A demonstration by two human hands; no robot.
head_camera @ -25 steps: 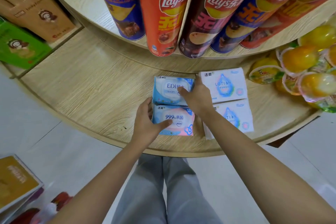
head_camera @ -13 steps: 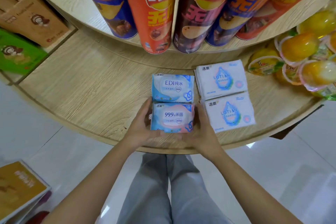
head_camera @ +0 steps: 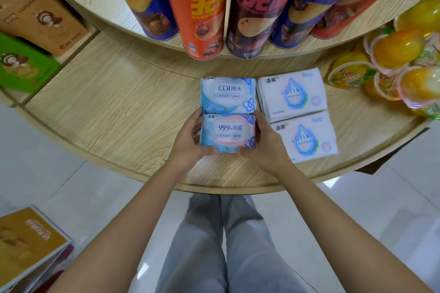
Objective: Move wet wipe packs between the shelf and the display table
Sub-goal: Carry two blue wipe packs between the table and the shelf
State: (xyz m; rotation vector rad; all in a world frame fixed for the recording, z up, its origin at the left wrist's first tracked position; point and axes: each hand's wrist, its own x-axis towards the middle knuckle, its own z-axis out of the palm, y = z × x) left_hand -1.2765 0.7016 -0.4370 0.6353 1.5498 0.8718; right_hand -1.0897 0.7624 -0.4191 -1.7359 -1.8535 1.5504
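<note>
A pink-and-blue "99.9%" wet wipe pack (head_camera: 229, 132) lies on the round wooden display table (head_camera: 114, 116). My left hand (head_camera: 190, 141) grips its left edge and my right hand (head_camera: 264, 144) grips its right edge, thumbs under the near side. Touching it on the far side lies a blue "EDI" wipe pack (head_camera: 228, 94). To the right sit two white "LOTION" packs, the far LOTION pack (head_camera: 292, 93) and the near LOTION pack (head_camera: 307, 138), side by side with the blue ones.
Tall Lay's crisp cans (head_camera: 202, 7) stand on the raised upper tier just behind the packs. Orange jelly cups (head_camera: 395, 64) are piled at the right. Brown and green boxes (head_camera: 35, 31) stand at the left. A yellow box (head_camera: 28, 245) is low by the floor.
My right hand came off the EDI pack and went to the right edge of the 99.9% pack. Both hands now hold that pack at its sides.
</note>
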